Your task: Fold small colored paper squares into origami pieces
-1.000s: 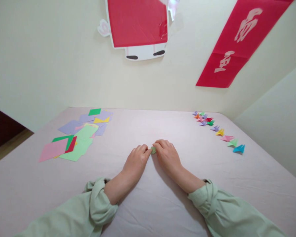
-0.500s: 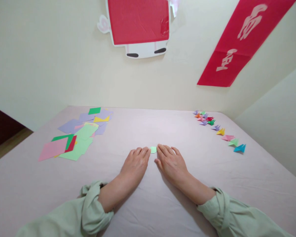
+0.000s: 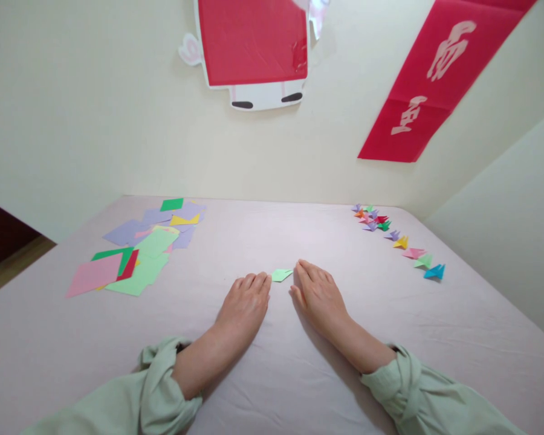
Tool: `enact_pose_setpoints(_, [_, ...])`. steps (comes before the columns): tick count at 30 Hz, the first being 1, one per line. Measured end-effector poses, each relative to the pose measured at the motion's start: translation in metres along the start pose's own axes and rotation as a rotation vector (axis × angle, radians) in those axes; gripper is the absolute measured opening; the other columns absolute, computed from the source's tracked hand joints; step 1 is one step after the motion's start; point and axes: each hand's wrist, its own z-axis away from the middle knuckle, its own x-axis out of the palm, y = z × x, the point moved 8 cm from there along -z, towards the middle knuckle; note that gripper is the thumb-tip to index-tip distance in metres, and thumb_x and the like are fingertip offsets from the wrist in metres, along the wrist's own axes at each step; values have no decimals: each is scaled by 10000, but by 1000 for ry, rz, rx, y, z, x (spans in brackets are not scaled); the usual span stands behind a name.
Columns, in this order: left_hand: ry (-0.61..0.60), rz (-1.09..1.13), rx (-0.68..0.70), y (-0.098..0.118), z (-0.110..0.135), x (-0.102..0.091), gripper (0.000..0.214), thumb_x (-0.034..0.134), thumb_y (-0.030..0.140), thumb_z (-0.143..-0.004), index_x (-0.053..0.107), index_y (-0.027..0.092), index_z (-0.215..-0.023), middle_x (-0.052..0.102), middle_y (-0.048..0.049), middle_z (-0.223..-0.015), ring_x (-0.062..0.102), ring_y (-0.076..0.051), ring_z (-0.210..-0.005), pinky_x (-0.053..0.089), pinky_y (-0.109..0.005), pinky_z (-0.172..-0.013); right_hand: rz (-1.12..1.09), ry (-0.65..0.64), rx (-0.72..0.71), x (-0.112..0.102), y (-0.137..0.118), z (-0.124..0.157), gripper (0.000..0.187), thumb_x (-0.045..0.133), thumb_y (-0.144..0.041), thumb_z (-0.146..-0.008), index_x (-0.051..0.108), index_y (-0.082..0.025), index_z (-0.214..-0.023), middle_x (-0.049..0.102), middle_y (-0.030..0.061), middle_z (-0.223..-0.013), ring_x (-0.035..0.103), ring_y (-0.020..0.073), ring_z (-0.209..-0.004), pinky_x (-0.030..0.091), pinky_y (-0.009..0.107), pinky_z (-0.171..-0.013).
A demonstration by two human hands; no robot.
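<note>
A small folded light green paper piece (image 3: 281,275) lies on the pale pink tabletop (image 3: 272,374), just beyond my fingertips. My left hand (image 3: 243,304) rests flat on the table with its fingers stretched out, a little short of the piece on its left. My right hand (image 3: 318,292) also lies flat and open, its fingertips right beside the piece's right end. Neither hand holds anything.
Loose coloured paper squares (image 3: 136,251) are scattered at the far left. A row of several small folded paper figures (image 3: 396,238) runs along the far right. A cream wall with red paper decorations (image 3: 252,42) stands behind the table.
Both hands let go of the green piece, flattened out and drew back slightly toward me. The piece now lies free on the table.
</note>
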Motion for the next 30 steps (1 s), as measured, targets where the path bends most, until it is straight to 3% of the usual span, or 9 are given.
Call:
enact_pose_setpoints(5, [2,-2,-8,0,1,-1,336,469,157,-920,511,155,-1254,601,-99,-1194,537,-254,-1067,420,-396,-862,-91,-39,-181,2,-25,3,417,562,-243,-899,532,-150,-1304,565,126,-1352,520,246,-1216,362,422,-1056])
enact_pose_setpoints(17, [-35,55,-69,-5,11,-6,274,514,219,-905,544,124,-1161,602,-128,-1137,544,-277,-1047,441,-417,-875,-51,-51,-41,5,-9,-1,416,545,-248,-904,535,-134,-1303,547,149,-1370,492,279,-1249,375,466,-1023])
enact_pose_setpoints(20, [9,174,-127,-17,2,-10,191,513,266,-914,555,159,-1067,605,-95,-1048,553,-254,-971,452,-396,-841,-109,-32,-8,5,-4,-1,417,552,-235,-892,537,-137,-1298,556,152,-1347,494,275,-1240,392,434,-1020])
enact_pose_setpoints(25, [98,408,-131,-27,-27,-7,276,525,260,-907,522,183,-1171,593,-80,-1082,552,-224,-1001,451,-358,-876,-197,3,32,6,8,-5,417,523,-182,-886,523,-147,-1302,558,147,-1320,518,262,-1186,418,409,-996])
enact_pose_setpoints(30, [85,564,-44,-18,-51,4,88,548,186,-851,598,195,-922,585,-55,-965,547,-211,-943,446,-343,-844,-273,29,32,6,16,-8,384,505,-130,-868,547,-167,-1248,581,132,-1264,534,241,-1140,430,398,-965])
